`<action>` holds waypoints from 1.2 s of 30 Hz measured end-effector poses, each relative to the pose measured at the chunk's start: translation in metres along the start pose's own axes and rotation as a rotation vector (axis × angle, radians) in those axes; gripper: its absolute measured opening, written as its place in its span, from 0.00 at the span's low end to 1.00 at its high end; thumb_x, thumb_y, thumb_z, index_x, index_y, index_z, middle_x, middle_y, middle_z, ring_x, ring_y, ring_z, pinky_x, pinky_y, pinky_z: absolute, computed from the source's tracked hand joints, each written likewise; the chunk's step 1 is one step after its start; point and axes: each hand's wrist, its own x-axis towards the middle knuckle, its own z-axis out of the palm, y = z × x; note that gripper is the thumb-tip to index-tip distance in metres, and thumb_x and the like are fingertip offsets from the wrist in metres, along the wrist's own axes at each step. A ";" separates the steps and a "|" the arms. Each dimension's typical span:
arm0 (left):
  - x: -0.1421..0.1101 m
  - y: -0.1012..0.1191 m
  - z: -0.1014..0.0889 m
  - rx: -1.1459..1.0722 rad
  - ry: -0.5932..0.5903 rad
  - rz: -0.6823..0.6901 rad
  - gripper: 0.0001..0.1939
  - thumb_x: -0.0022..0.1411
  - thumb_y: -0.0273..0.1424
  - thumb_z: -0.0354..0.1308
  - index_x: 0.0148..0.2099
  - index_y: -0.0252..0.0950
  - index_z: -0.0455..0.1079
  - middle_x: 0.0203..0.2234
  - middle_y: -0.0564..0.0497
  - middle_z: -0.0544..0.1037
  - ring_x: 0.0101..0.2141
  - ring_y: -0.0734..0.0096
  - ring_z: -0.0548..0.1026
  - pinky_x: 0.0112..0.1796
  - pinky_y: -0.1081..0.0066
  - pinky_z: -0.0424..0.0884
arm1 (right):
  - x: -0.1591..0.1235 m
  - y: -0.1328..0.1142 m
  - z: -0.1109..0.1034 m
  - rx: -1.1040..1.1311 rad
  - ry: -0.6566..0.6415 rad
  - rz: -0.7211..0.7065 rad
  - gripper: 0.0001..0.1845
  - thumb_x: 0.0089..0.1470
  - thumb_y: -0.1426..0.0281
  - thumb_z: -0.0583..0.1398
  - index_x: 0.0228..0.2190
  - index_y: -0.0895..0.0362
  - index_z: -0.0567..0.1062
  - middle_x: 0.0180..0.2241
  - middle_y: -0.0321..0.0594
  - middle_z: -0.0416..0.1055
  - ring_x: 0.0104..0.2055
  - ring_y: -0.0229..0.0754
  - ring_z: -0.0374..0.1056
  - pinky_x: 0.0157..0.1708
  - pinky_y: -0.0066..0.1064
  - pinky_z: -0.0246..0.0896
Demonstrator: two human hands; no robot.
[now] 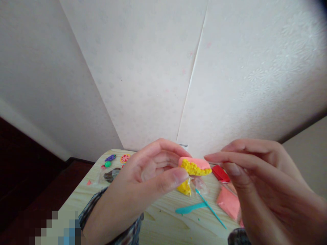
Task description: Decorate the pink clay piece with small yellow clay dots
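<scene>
**Left hand (145, 182) pinches a pink-and-yellow piece (195, 167) beside the right hand (265, 180)**

The left hand is closed lightly on the piece, thumb in front and fingers behind, holding it in the air between the two hands. The piece has a smooth pink top and a bumpy yellow band along the side facing the wearer. The right hand is partly curled, its forefinger reaching toward the piece's right end and its thumb drawn in beneath. Whether that fingertip touches the piece, or the right hand has hold of anything small, cannot be told.

Below the held piece, on the wood-grained tabletop (163, 229), lie a yellow packet (184, 188) close to the left thumb and a clear bag (201, 185) next to it. Nearer the wearer, between the hands, a turquoise knife (190, 207) points toward a thin turquoise stick (213, 211). A red packet (220, 174) and a pink packet (228, 203) lie by the right hand, the latter partly hidden by it.

Left of the left hand sit a purple cluster (110, 158), a round green piece (107, 164), a red-and-yellow disc (125, 158) and a small pink scrap (89, 182). A pale patterned wall (148, 75) rises beyond both hands.
</scene>
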 end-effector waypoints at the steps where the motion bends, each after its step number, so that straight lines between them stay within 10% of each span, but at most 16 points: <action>1: -0.001 0.000 0.001 -0.006 0.019 -0.006 0.04 0.57 0.31 0.64 0.36 0.39 0.74 0.29 0.54 0.80 0.28 0.76 0.75 0.37 0.75 0.71 | 0.000 0.001 0.000 0.042 0.013 0.024 0.09 0.58 0.70 0.59 0.31 0.47 0.80 0.35 0.38 0.68 0.37 0.39 0.66 0.31 0.29 0.62; 12: -0.003 0.005 0.003 -0.018 0.049 -0.060 0.06 0.56 0.32 0.66 0.37 0.39 0.74 0.33 0.53 0.81 0.32 0.74 0.76 0.35 0.78 0.69 | -0.004 0.028 -0.013 0.653 -0.051 0.315 0.03 0.51 0.70 0.66 0.29 0.50 0.76 0.32 0.34 0.67 0.32 0.35 0.68 0.27 0.24 0.64; 26: -0.003 0.001 0.002 -0.016 0.056 -0.032 0.07 0.55 0.33 0.67 0.37 0.39 0.75 0.33 0.52 0.81 0.33 0.74 0.77 0.35 0.78 0.70 | -0.012 0.034 -0.015 0.669 -0.119 0.326 0.13 0.63 0.69 0.53 0.34 0.49 0.78 0.35 0.37 0.66 0.39 0.39 0.64 0.34 0.28 0.61; 36: 0.001 -0.001 -0.003 -0.018 -0.002 -0.003 0.06 0.56 0.32 0.66 0.37 0.39 0.75 0.31 0.53 0.82 0.34 0.75 0.78 0.35 0.80 0.71 | -0.006 0.024 -0.013 0.706 -0.163 0.356 0.05 0.56 0.64 0.62 0.29 0.49 0.76 0.31 0.37 0.66 0.33 0.40 0.64 0.29 0.28 0.62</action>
